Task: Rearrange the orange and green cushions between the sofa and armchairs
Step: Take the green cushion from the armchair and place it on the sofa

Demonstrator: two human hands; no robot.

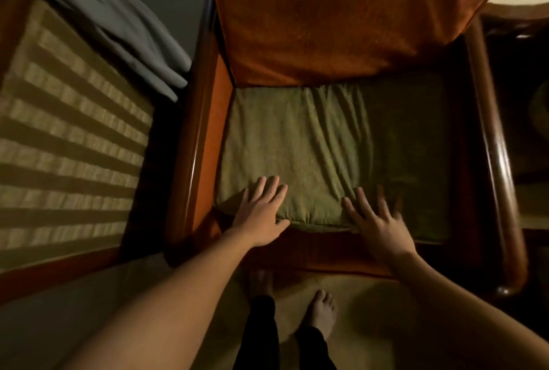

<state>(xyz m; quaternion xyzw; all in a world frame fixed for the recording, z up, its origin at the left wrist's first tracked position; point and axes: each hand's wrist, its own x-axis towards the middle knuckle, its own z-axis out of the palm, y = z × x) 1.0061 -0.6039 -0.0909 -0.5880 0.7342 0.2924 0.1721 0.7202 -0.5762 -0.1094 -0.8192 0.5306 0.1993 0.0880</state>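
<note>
A green cushion (320, 146) lies flat and wrinkled on the seat of a wooden armchair (193, 137). An orange cushion (332, 15) stands upright against the chair's back. My left hand (261, 212) lies flat with fingers spread on the green cushion's front left corner. My right hand (377, 221) is spread on its front edge, right of centre, slightly blurred. Neither hand holds anything.
A striped beige surface in a wooden frame (68, 143) stands to the left, with a grey cloth (118, 21) draped at its far end. The chair's glossy right armrest (499, 161) curves down the right side. My bare feet (320, 313) stand on carpet below.
</note>
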